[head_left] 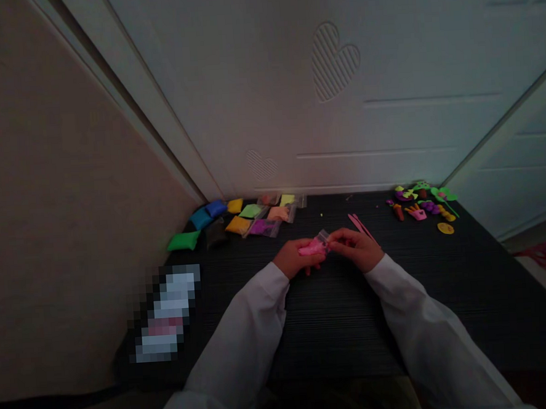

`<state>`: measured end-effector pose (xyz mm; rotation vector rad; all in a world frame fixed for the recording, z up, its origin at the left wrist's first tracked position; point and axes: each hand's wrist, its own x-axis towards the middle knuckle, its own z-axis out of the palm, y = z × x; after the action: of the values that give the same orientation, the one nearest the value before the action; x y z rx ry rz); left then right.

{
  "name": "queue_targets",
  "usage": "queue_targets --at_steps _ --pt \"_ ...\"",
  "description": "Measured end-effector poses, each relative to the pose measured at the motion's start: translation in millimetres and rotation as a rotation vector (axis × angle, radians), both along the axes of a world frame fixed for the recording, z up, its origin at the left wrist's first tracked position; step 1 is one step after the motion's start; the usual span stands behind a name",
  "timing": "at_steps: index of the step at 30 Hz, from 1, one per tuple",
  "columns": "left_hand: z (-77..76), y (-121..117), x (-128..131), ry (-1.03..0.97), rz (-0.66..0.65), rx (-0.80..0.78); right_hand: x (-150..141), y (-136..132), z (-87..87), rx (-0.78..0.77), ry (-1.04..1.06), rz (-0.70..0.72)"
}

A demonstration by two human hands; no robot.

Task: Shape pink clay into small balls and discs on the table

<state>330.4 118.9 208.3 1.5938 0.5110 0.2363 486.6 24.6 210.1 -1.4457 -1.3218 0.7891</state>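
1 pink bag (311,249), ctr of frame: L hand (295,258), fingers curled round body; R hand (359,248), fingers pinching clear end, light grip prob. best, bag level; dark surface (326,324) below.

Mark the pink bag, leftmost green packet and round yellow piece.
Pink bag (311,249): head view, on its pink-filled middle.
Green packet (184,241): head view, middle of its upper face.
Yellow piece (445,228): head view, centre of its face.

packets (311,248): 12 | pink sticks (355,222): 2 | hearts (333,62): 2 | sleeves (243,320): 2
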Motion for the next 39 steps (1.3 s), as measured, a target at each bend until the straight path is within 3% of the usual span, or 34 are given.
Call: queue_targets --at_steps 6,12,15,19,24,30,39 --pt "-1.8 0.7 -0.5 -0.015 -0.003 -0.049 -1.3 0.0 1.6 0.019 0.074 0.004" --pt "-2.5 2.7 -0.8 -0.011 0.008 -0.017 5.3 4.5 -0.4 -0.056 0.581 -0.197" --pt "-3.1 4.0 -0.8 0.02 0.106 0.177 11.3 6.7 -0.7 -0.023 0.687 -0.263" --pt "-8.6 8.6 -1.2 0.041 0.374 0.709 12.9 6.1 2.2 -0.034 0.786 -0.285" --pt "-20.4 17.0 1.4 0.21 0.415 1.091 6.5 4.7 5.0 -0.044 0.833 -0.255" --pt "-23.8 27.3 9.4 0.344 0.508 1.258 5.2 5.4 3.6 0.016 0.823 -0.212" --pt "-17.1 27.4 10.8 0.403 0.624 1.274 2.6 5.1 3.9 0.034 0.799 -0.198"
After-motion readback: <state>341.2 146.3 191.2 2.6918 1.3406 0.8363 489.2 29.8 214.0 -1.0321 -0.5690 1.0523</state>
